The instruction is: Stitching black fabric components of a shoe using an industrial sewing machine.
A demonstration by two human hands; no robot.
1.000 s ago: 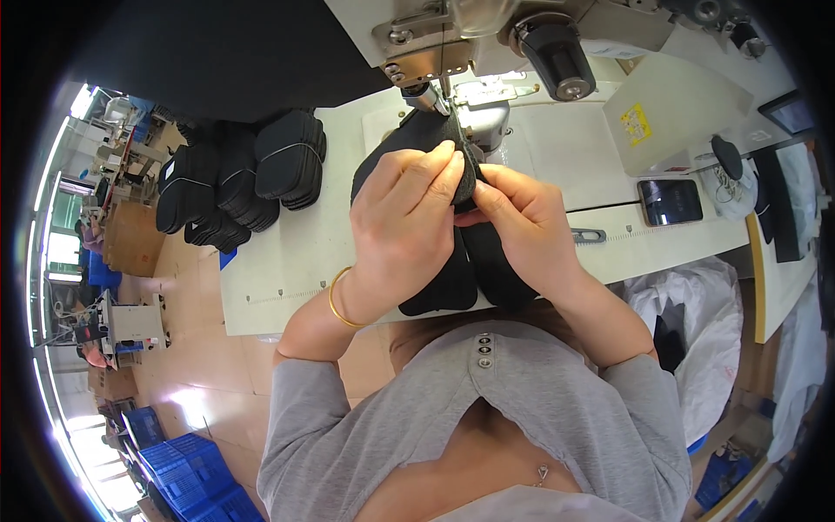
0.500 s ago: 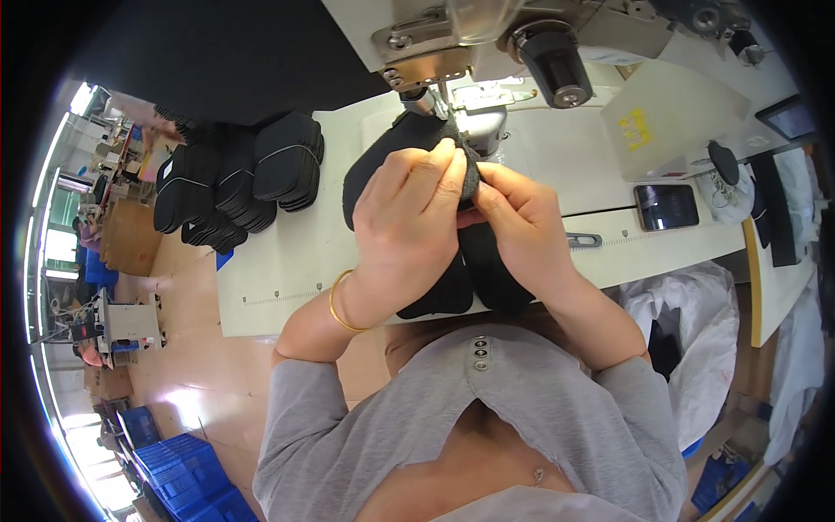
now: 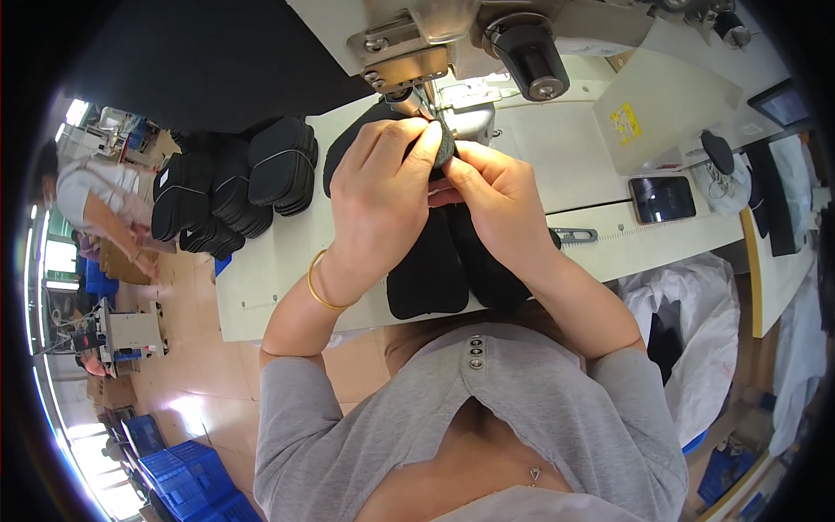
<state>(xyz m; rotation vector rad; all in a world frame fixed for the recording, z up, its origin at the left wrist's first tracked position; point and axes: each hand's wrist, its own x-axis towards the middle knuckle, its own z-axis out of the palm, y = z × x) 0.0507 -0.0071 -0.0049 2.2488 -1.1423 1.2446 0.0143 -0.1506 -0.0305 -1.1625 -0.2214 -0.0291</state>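
Observation:
Under the head of a sewing machine [image 3: 409, 70], both hands hold a black padded fabric piece [image 3: 341, 161] with a dark grey curled edge. My left hand [image 3: 383, 187] is on its left side, its fingers closed and pinching the edge near the needle area. Close beside it, my right hand [image 3: 497, 202] pinches the same edge between thumb and fingers. The fingers hide part of the fabric and the needle point. Below the hands, more black fabric [image 3: 426, 274] lies over the table's front edge; whether it joins the held piece is hidden.
Tied stacks of black pads [image 3: 283, 170] stand left on the white table [image 3: 261, 309]. To the right lie a slotted metal tool [image 3: 576, 236] and a phone [image 3: 663, 200]. A white plastic bag [image 3: 709, 331] hangs below right. Blue crates [image 3: 191, 478] and another person [image 3: 100, 196] are at far left.
The view has shifted slightly, moving machine and hands leftward in the picture. Both hands keep their pinch on the fabric by the needle. Another person has come into view at far left.

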